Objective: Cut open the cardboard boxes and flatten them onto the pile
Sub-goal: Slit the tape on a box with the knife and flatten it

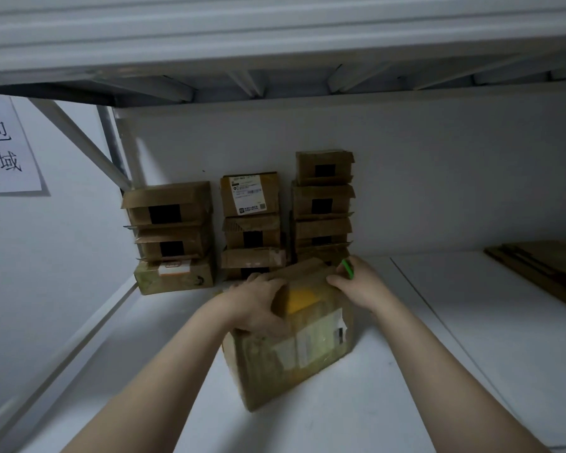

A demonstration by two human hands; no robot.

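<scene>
I'm working on a flat white shelf board (471,354) set against a plain white wall (438,174), with a grey metal shelf (275,44) close overhead and a white paper sign (4,148) with black characters to my left.

The taped brown cardboard box (294,354) with white labels stands on the board right in front of me. Its top is partly open and something yellow (303,299) shows inside; I cannot tell what.

My left hand (258,302) curls over the box's top left edge and grips it. My right hand (356,286) rests its bent fingers on the top right edge while holding a slim green cutter (347,269).

Against the wall stand three stacks of small brown cardboard boxes: the left stack (170,237) has three, the middle stack (252,223) at least three, the right stack (322,201) at least four. One pile of flattened brown cardboard (546,269) lies at the far right
</scene>
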